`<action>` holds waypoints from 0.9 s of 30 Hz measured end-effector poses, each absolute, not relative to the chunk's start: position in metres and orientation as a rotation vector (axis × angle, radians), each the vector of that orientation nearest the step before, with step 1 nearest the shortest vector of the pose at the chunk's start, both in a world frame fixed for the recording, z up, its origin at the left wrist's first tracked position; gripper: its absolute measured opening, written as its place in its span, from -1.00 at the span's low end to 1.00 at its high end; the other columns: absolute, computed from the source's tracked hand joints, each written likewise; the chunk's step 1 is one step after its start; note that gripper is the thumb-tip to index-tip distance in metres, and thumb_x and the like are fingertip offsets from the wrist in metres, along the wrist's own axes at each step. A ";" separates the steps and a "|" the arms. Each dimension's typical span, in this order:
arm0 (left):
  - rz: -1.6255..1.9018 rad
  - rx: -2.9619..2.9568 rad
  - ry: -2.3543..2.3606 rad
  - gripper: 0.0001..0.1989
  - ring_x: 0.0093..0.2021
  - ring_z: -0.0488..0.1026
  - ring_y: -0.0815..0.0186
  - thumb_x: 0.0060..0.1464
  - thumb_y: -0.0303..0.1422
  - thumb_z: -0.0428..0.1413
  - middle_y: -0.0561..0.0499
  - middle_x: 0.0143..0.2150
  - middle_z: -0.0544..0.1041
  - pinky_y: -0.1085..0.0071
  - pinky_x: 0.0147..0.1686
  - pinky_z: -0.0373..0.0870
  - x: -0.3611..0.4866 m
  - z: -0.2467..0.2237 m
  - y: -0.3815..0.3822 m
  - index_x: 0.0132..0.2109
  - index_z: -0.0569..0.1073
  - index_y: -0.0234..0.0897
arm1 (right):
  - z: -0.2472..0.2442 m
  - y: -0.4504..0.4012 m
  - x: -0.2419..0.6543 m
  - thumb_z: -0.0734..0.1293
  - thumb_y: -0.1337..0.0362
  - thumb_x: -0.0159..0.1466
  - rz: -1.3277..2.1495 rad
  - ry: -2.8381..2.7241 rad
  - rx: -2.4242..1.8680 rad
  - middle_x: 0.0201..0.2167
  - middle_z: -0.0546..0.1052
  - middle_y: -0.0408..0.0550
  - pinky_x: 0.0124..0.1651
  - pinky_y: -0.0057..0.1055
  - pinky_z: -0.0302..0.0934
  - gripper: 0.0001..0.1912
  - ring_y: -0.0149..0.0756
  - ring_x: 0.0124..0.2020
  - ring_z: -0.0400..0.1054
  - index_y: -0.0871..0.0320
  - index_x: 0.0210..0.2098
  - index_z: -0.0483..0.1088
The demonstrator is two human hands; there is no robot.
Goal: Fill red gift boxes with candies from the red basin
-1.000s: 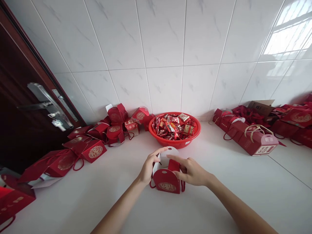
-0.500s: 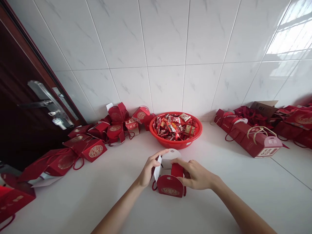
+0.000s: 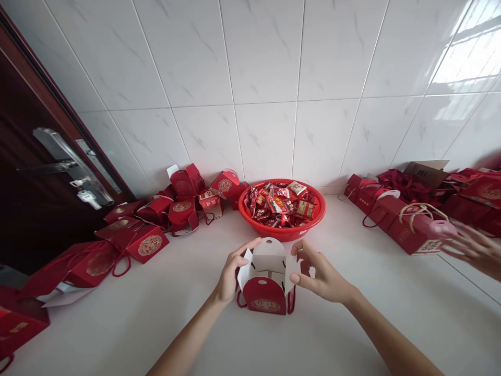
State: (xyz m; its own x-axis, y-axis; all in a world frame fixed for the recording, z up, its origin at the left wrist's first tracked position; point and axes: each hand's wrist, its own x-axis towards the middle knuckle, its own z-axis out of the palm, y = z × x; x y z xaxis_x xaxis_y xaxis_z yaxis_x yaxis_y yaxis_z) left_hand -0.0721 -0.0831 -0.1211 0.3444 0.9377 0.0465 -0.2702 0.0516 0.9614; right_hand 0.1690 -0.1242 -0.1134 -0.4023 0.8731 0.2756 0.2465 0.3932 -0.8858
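A small red box point(image 3: 264, 296) with a gold print and red cord handles stands in front of me with its flaps up. Its white inside shows, with nothing visible in it. My left hand point(image 3: 230, 274) rests against the left flap, fingers apart. At the right flap, my right hand point(image 3: 319, 271) has its thumb and fingers spread near the flap's edge. Just behind the box sits a red basin point(image 3: 287, 235) heaped with wrapped candies point(image 3: 277, 203).
Several red boxes point(image 3: 148, 245) lie along the left, near a dark door point(image 3: 35, 172). At the right are a long red box point(image 3: 407, 230), more red packages and another person's hand point(image 3: 473, 248). A tiled wall point(image 3: 266, 136) runs behind.
My right hand has moved off the red flap, which now stands folded outward with its white side showing. Another person's hand has come in at the right edge.
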 end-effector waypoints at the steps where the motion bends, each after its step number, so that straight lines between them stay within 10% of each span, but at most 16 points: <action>1: 1.063 1.146 0.750 -0.42 0.24 0.39 -0.14 -0.07 -0.25 0.08 -0.15 0.19 0.55 0.14 0.15 0.32 -0.073 -0.121 -0.083 0.11 0.57 -0.32 | -0.114 -0.124 0.170 0.33 -0.04 0.31 1.028 -1.855 -0.959 -0.34 0.41 -0.20 -0.47 -0.47 0.07 -0.61 -0.50 -0.56 0.16 0.06 -0.17 0.11; 18: 0.905 1.069 0.803 -0.38 -0.27 0.53 0.13 -0.45 -0.48 0.01 -0.09 -0.11 0.65 0.36 -0.38 0.37 -0.092 -0.114 -0.061 -0.11 0.62 -0.24 | -0.123 -0.111 0.185 0.37 0.20 0.19 1.296 -1.747 -0.957 -0.32 0.41 -0.16 -0.32 -0.34 0.29 -0.74 -0.38 -0.43 0.35 0.12 -0.17 0.30; 27: 0.842 1.499 1.006 -0.37 0.25 0.39 -0.03 -0.15 -0.40 0.04 -0.06 0.26 0.50 0.22 0.09 0.41 -0.095 -0.119 -0.061 0.14 0.55 -0.21 | -0.120 -0.110 0.186 0.36 0.28 0.13 1.277 -1.745 -1.006 -0.33 0.45 -0.13 -0.31 -0.33 0.32 -0.74 -0.35 -0.41 0.35 0.13 -0.17 0.33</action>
State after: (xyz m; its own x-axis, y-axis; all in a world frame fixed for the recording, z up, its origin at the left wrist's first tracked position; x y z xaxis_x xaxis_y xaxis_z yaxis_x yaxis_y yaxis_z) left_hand -0.0951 -0.0612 -0.1187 0.3889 0.9212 -0.0125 0.1490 -0.0495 0.9876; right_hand 0.1862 -0.1099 -0.1199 -0.4198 0.9006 0.1124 0.1657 0.1978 -0.9661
